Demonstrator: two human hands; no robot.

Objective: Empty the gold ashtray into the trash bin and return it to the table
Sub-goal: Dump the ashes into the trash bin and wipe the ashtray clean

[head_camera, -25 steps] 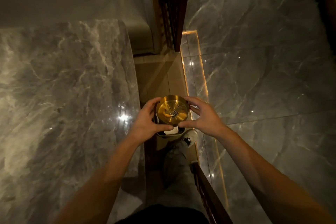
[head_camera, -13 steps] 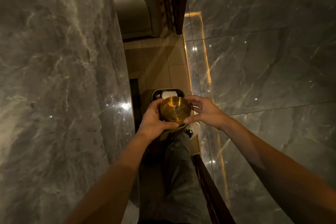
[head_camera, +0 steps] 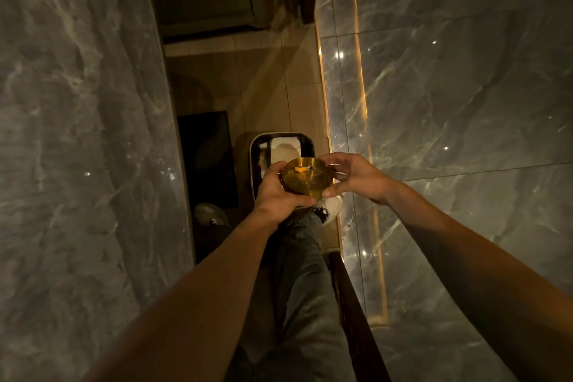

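The round gold ashtray [head_camera: 308,177] is held between both hands, tilted away from me, with an orange butt and ash lying at its far edge. My left hand [head_camera: 277,191] grips its left side and underside. My right hand [head_camera: 356,177] pinches its right rim with thumb and fingers. Directly below and beyond it stands the open trash bin [head_camera: 280,141], a dark rounded rectangle with pale paper inside. The ashtray hides the bin's near part.
A grey marble table top [head_camera: 77,149] fills the left side. Glossy marble floor [head_camera: 449,102] with a lit strip lies to the right. My leg and a white shoe [head_camera: 330,206] are under the ashtray. A dark wooden rail [head_camera: 353,304] runs at the lower right.
The ashtray has tipped from level to tilted away, and the butt slid to its far edge. My view moved forward, so more of the bin shows.
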